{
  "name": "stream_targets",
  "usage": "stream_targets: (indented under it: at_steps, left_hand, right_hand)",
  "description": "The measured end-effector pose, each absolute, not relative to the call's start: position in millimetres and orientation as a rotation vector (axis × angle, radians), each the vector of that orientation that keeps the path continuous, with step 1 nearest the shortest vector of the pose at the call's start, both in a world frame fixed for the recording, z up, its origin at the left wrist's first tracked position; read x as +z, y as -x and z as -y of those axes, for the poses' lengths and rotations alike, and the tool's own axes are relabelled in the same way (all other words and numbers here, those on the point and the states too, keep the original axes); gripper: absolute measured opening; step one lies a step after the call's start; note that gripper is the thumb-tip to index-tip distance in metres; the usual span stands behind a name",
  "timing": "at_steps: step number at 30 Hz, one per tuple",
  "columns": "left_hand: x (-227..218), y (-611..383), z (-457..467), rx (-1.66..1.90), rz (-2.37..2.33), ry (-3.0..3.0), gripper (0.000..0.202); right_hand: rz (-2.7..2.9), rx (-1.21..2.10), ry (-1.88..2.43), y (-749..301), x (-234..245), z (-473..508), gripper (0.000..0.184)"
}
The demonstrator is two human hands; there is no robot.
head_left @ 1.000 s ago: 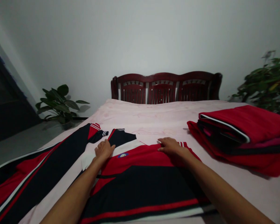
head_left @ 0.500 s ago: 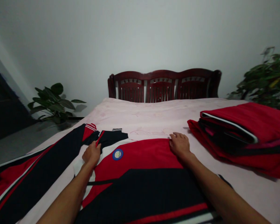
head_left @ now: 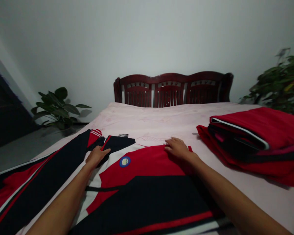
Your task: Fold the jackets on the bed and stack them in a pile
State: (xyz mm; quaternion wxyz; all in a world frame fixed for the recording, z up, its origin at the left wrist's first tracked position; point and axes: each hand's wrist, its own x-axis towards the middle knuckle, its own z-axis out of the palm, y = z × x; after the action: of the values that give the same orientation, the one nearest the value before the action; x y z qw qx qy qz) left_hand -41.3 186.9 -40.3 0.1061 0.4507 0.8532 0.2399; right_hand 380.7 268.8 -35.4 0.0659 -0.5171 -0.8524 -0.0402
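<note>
A red, white and dark navy jacket [head_left: 156,195] lies spread on the bed in front of me, with a round blue-rimmed badge on its red part. My left hand [head_left: 96,156] is closed at the jacket's dark collar, by a thin red strip; its lower fingers are partly hidden. My right hand [head_left: 178,148] rests palm down on the far red edge of the jacket, its fingers stretched out and slightly apart. Left of the jacket, long dark trousers [head_left: 51,173] with red and white side stripes stretch toward the near left corner.
Folded red and dark clothes [head_left: 261,130] are stacked at the right of the pink bed sheet [head_left: 159,120]. A carved dark wooden headboard [head_left: 171,80] stands against the wall. Leafy plants grow at the left [head_left: 58,107] and the right [head_left: 279,85].
My right hand has slid left along the jacket's far edge, baring a bit of red cloth to its right. My left hand stays at the collar, its thumb now pointing more to the right.
</note>
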Motion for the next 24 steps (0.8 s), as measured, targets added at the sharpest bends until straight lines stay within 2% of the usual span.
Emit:
stream_targets:
  at_steps: [3, 7, 11, 14, 20, 24]
  left_hand:
    - [-30.3, 39.4, -186.5, 0.811, -2.308, -1.323, 0.044]
    - [-10.8, 32.1, -179.9, 0.968, -2.012, -1.323, 0.056]
    - [7.6, 28.7, -155.7, 1.019, -1.748, -1.355, 0.060]
    - [8.2, 32.4, -125.9, 0.915, -1.573, -1.319, 0.055]
    - [-8.3, 47.4, -89.2, 0.375, -1.456, -1.237, 0.049]
    - [-6.4, 43.4, -99.8, 0.442, -1.465, -1.120, 0.047]
  right_hand:
    - [2.634, -0.071, 1.517, -354.2, -33.2, -273.1, 0.049]
    - [2.602, -0.096, 1.537, -338.6, -30.5, -267.6, 0.021]
    - [2.551, -0.175, 1.471, -351.0, -22.7, -250.1, 0.025]
    - [2.561, -0.168, 1.470, -369.3, -22.2, -235.7, 0.024]
    - [2.579, -0.077, 1.589, -384.0, -21.2, -216.6, 0.020]
    - [2.547, -0.030, 1.552, -372.3, -14.7, -205.7, 0.029]
